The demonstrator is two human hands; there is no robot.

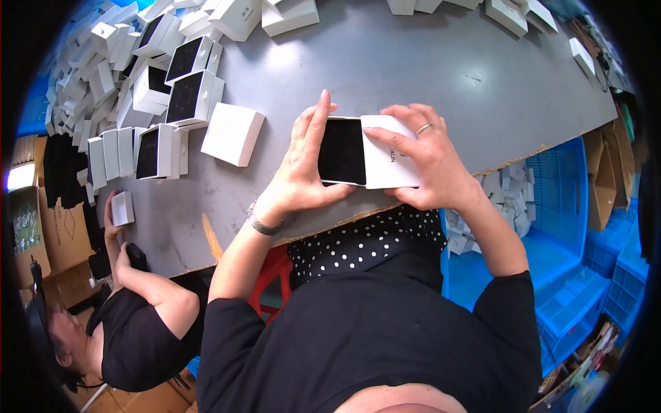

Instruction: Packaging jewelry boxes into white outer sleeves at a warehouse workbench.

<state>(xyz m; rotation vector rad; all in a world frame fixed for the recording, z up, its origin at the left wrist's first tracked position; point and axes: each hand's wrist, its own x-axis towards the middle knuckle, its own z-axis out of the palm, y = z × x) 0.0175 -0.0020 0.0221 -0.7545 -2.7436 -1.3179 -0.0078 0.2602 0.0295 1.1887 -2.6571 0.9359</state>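
Observation:
Between my two hands, over the front part of the grey table, is a small white box with a black insert [341, 152]. My left hand [301, 162] grips the box's left end, thumb along the near edge and fingers along the far side. A white lid or sleeve [390, 153] covers the right part of the box. My right hand [430, 157] holds that white piece, its index finger lying across the top and its thumb at the near edge. A closed white box [233, 134] lies on the table left of my left hand.
Open white boxes with black inserts [186, 96] stand at the left, before a large heap of white boxes [89, 89]. More white boxes [289, 17] lie along the far edge. Blue crates [558, 206] stand at the right. A co-worker [141, 310] at the left holds a small white box [122, 208].

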